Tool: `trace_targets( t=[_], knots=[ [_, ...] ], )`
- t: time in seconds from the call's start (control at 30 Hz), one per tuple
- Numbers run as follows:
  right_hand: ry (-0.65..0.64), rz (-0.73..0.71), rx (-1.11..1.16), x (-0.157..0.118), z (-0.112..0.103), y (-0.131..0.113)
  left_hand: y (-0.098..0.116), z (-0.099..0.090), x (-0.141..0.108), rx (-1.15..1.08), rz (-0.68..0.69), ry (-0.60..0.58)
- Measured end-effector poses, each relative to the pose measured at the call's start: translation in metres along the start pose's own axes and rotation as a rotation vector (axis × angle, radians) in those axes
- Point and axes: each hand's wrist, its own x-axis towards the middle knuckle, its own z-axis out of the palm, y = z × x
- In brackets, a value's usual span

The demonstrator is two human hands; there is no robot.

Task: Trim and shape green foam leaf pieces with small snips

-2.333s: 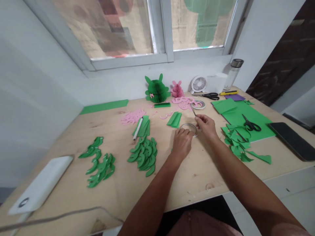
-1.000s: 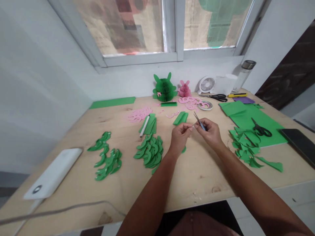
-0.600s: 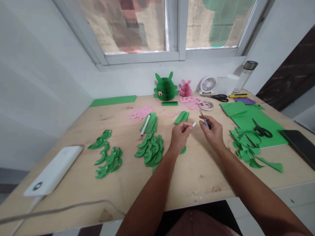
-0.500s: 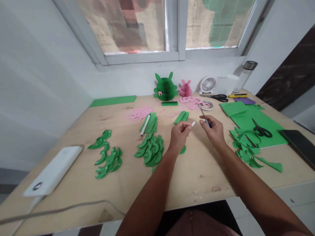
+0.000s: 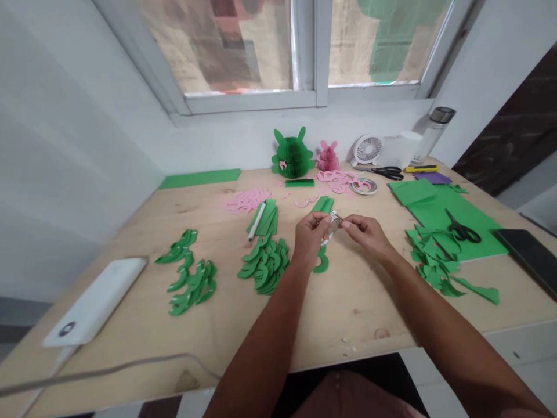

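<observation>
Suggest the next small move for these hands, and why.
Probably ease the right hand gently away while the left hand steadies the white ring. The left holds the ring above the table, and the right's thumb and forefinger are drawn together at its edge; what lies between them is too small to tell, so go slowly.

no text is legible; faint print on the window paper (image 5: 348, 40) cannot be read.

At centre frame, a tape roll (image 5: 332, 233) has come up in the left hand (image 5: 310, 237); the right hand (image 5: 364, 231) has moved left to it, and the green paper crescent (image 5: 322, 267) below shows more.
</observation>
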Motion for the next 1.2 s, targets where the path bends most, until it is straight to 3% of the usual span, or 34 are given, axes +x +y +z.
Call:
trace_targets(
  t=[0.5,1.2],
  knots=[
    [-0.03,-0.017,-0.123,0.0003,-0.0011,0.0013,0.0047,0.0004,-0.0037,-0.014,0.021,0.0],
    [-0.018,0.012,-0.091,-0.0001,-0.0004,0.0002,0.0094,0.0008,-0.0053,-0.002,-0.005,0.0]
  ],
)
